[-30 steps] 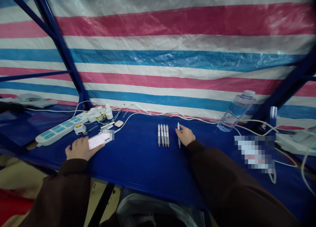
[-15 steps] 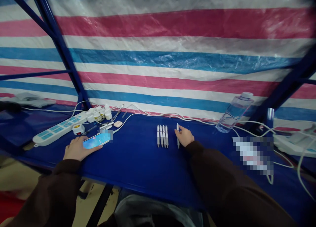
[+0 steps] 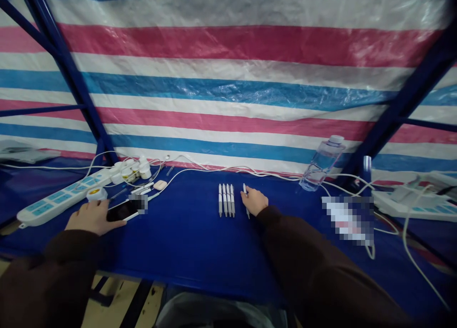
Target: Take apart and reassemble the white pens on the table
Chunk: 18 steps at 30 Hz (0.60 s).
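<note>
The pen has been tipped slightly towards the row, pinched to its right by the right hand. The row could be skewed by a sideways slip. Left of the row, the phone is gripped by the left hand.

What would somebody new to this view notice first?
The striped sheet of red, white and blue fills the background behind the blue table. Near the table's middle, four white-and-grey pens lie side by side, and just to their right the right hand grips a fifth pen. Farther left, the left hand holds a dark-screened phone near a long white power strip.
</note>
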{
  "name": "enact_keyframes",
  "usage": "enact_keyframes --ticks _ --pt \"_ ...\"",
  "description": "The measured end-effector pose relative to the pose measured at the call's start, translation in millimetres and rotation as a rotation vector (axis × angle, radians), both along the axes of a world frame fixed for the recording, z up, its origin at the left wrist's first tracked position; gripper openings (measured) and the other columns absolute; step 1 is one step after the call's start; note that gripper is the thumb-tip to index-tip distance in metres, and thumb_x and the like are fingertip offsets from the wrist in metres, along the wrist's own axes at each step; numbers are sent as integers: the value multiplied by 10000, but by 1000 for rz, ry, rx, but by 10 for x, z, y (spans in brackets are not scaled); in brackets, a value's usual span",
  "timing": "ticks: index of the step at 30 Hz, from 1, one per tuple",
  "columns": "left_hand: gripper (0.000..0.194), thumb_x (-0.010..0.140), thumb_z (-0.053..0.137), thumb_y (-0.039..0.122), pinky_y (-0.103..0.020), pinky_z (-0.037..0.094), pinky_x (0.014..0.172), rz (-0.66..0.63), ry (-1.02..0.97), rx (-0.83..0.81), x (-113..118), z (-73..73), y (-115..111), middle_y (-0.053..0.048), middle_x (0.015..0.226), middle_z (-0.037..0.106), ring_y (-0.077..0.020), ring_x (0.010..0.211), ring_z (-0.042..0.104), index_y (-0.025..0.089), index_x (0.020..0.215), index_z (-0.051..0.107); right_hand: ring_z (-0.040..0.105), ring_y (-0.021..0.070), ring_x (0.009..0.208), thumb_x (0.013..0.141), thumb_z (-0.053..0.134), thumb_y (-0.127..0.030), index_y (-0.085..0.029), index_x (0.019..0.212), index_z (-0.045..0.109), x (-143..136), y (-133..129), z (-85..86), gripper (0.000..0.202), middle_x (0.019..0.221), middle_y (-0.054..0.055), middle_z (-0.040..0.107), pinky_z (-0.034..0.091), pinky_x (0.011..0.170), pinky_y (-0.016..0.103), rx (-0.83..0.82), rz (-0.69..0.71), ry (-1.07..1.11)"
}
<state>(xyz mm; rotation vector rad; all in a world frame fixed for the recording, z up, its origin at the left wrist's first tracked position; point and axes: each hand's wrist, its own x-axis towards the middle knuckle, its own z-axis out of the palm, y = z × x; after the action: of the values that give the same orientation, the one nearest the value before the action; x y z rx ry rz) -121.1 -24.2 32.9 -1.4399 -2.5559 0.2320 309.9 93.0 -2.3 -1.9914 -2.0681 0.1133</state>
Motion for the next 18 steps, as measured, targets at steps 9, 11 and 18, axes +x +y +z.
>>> enact_keyframes --ticks 9,11,18 --pt "494 837 323 514 -405 356 932 -955 -409 201 2138 53 701 -106 1272 468 -254 1164 435 207 1195 472 618 227 861 837 380 -401 -205 1026 591 -47 -14 1 345 914 86 665 415 685 286 -28 -16 -7" --pt "524 839 313 517 -432 311 971 -978 -456 155 2467 -108 861 -119 1343 400 -259 1238 353 208 1249 420 614 239 887 830 386 -408 -195 1062 586 -62 -21 1 373 937 96 663 420 709 300 -21 -25 11" --pt "552 818 340 473 -551 198 998 -906 -509 131 2665 -414 1040 -117 1387 338 -308 1282 263 207 1301 356 610 248 920 812 401 -371 -167 1097 585 -112 -70 33 396 954 119 663 425 745 309 -14 -39 57"
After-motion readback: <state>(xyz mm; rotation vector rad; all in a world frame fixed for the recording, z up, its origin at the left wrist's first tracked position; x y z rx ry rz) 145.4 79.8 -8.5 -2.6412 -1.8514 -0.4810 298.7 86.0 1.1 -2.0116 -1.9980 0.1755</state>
